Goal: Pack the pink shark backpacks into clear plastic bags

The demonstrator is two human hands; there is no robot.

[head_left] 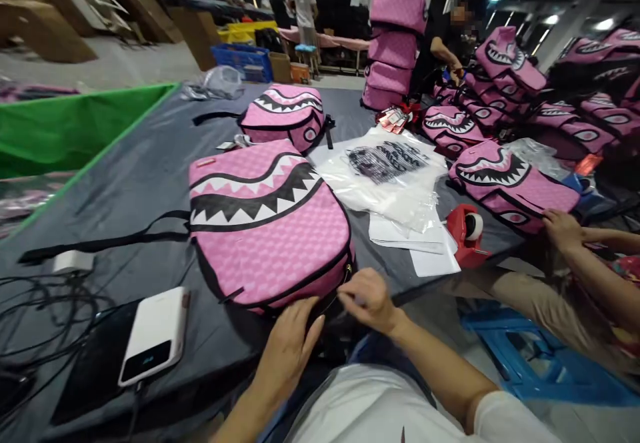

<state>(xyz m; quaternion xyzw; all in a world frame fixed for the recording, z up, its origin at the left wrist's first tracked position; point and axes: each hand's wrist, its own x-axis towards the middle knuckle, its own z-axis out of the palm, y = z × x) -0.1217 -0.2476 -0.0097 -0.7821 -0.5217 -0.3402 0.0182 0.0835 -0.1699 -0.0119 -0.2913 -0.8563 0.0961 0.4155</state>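
Tugging near the zip (349,271) could drag the bag (273,256) off the tabletop (125,193); whether left hand's (291,339) or right hand's (371,299) fingers grip it, I cannot tell.

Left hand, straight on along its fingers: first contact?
Probably the near edge of the pink checked backpack with the black-and-white toothed-mouth print, by its lower right corner. The left hand may already touch it; depth is unclear there.

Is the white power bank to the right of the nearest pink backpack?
No, the white power bank lies to the left of the nearest pink backpack.
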